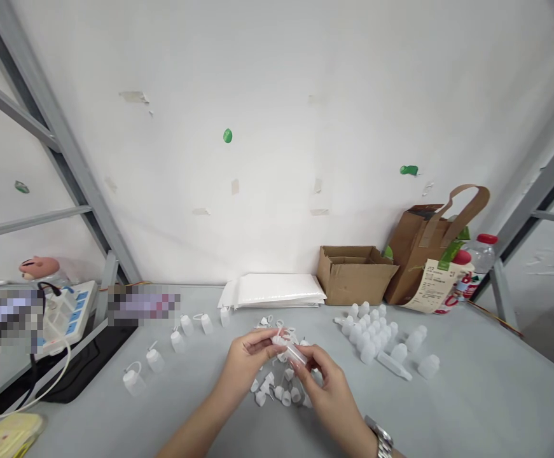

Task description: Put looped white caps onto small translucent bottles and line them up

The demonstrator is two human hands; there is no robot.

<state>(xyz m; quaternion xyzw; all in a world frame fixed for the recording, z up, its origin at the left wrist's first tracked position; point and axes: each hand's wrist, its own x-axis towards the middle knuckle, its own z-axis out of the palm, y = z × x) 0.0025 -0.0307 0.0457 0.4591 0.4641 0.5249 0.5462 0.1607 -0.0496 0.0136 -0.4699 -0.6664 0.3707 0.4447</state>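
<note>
On the grey desk (pixel 486 388), the brown paper bag (pixel 406 251) stands just right of the cardboard box (pixel 353 284), whose top is open; what either holds is hidden. The drink bottle (pixel 483 259) with a red lid stands farther right of the box. In front of the box and to its left, the left hand (pixel 244 364) and right hand (pixel 332 393) share one small bottle (pixel 296 354), held tilted. Frosted bottles (pixel 368 348) cluster just in front of the box, and capped bottles (pixel 154 360) stand well to its left, their contents too faint to tell. The small bottle looks very light, thin-walled and slick, likely squeezable rather than brittle, so its smooth body and firmer neck are the places to hold, gently. The right grip pinches that body, the left grip its white cap end, above loose caps (pixel 287 398) left of the box
</note>
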